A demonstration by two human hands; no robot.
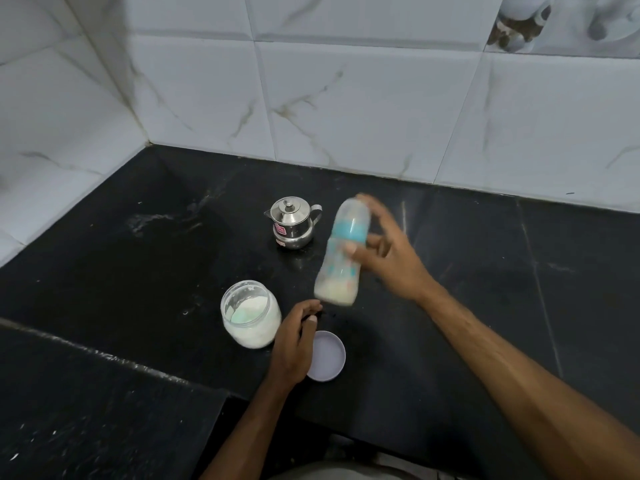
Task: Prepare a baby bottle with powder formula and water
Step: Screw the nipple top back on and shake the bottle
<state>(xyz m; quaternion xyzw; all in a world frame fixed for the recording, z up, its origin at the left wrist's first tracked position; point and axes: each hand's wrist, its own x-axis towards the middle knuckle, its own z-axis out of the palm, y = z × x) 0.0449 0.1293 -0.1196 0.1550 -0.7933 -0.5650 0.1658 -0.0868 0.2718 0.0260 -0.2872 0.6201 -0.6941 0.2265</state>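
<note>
The right hand (388, 251) has its grip closed round a capped baby bottle (343, 251), thumb across the front, bottle tilted and blurred. The left hand (294, 341) hangs loosely curled, its grip empty, just at 3 o'clock of the open formula jar (251, 315) on the bench (138, 271).

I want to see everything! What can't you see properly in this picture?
- Head view: the bottle and right hand are motion-blurred, so the prints and grip are unclear.
- Left hand covers part of the lid; whether its fingers hold anything is unclear.
- Kettle sticker is too small to read.
- Jar: a greenish shape inside is half-buried in powder.
</note>
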